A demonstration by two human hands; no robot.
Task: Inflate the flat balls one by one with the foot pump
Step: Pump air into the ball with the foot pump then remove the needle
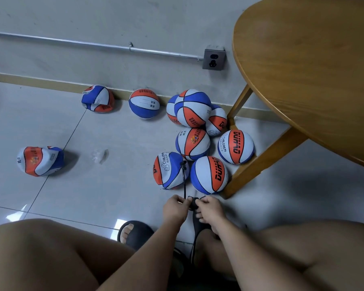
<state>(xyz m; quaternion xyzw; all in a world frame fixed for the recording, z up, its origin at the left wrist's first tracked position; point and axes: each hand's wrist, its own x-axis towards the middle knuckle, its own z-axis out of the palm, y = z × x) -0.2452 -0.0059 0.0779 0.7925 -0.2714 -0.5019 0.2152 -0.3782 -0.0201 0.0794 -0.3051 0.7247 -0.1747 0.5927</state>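
Observation:
Both hands meet low on the floor at a small black part of the foot pump (193, 203). My left hand (175, 208) pinches it from the left and my right hand (211, 211) grips it from the right. A thin black hose (184, 181) runs up from there to a nozzle stuck in a red, white and blue ball (170, 170). Several round balls (192, 143) cluster behind it. Two crumpled flat balls lie apart, one at the left (40, 161) and one by the wall (97, 99). The pump body is mostly hidden under my arms.
A round wooden table (315, 66) fills the upper right, its legs (263, 160) standing beside the ball cluster. A wall socket (214, 59) and pipe run along the wall. A clear plastic scrap (100, 156) lies on the tiles. My sandalled foot (135, 234) is near the pump.

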